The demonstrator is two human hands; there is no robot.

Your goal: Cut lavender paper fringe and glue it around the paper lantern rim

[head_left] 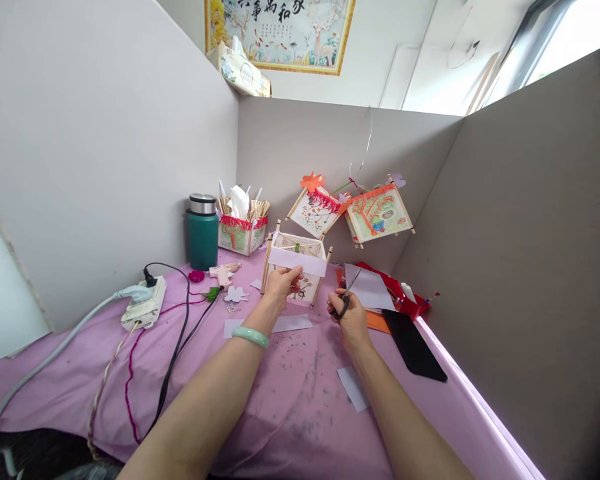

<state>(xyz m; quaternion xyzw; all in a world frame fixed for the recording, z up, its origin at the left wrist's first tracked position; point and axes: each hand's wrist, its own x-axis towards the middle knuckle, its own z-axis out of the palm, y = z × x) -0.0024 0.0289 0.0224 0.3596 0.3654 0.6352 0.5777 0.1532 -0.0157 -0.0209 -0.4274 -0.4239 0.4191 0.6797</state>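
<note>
My left hand [283,285] pinches a pale lilac paper strip [305,261] across the front of a small paper lantern box [311,285]. That box has a stick frame and drawings on its side. To the right, my right hand [349,317] is closed round the dark handles of a pair of scissors [341,305], blades pointing up and away. Another paper strip [293,324] lies on the cloth under my left wrist. A small paper piece [353,389] rests beside my right forearm.
Two decorated lanterns [316,212] hang at the back. A green bottle [203,233] and stick-filled box [243,235] stand at back left. Near a glue gun [223,274] are cords and a power strip [145,303]. Lilac paper [370,287] and a black phone-like slab [414,345] lie right.
</note>
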